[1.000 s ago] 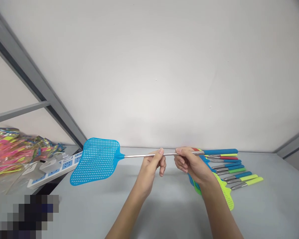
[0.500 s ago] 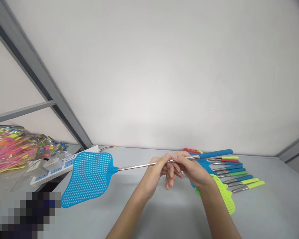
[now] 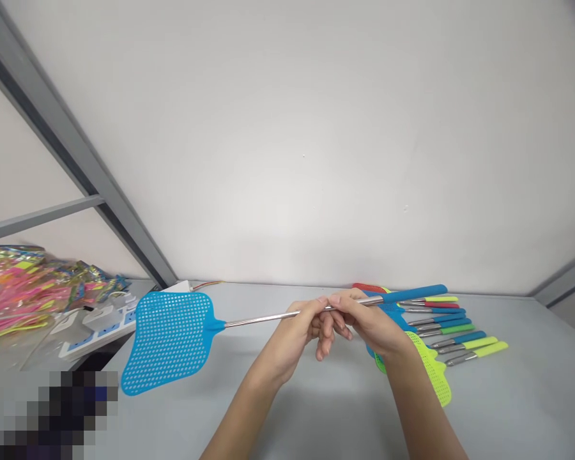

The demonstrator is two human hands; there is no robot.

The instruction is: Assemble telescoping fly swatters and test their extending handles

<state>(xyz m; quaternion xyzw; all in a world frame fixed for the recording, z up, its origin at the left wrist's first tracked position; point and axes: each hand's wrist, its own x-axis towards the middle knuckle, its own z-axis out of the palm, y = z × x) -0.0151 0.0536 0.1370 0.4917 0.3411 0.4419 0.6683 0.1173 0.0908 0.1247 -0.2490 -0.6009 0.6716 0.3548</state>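
Observation:
A blue fly swatter (image 3: pixel 170 342) with a silver metal shaft and a blue grip is held above the table, its perforated head to the left and its grip to the right. My left hand (image 3: pixel 297 332) pinches the middle of the shaft between thumb and fingers. Close beside it, my right hand (image 3: pixel 367 322) grips the shaft nearer the blue handle. Thumbs lie along the top of the metal, and some fingers hang curled below. Behind and right of my right hand lie several more fly swatters (image 3: pixel 431 370) with blue, red, green and yellow parts, heads overlapping.
On the left, a white power strip (image 3: pixel 84 348) carries plugged-in adapters, with a pile of clear bags (image 3: pixel 23 287) of pink and yellow items beyond it. A grey metal frame post (image 3: pixel 76 147) rises there. A white wall (image 3: pixel 306 128) backs the grey table (image 3: pixel 249 409).
The swatter's head has tilted slightly and its lower edge has risen a little. Both hands keep their hold on the shaft in nearly the same place.

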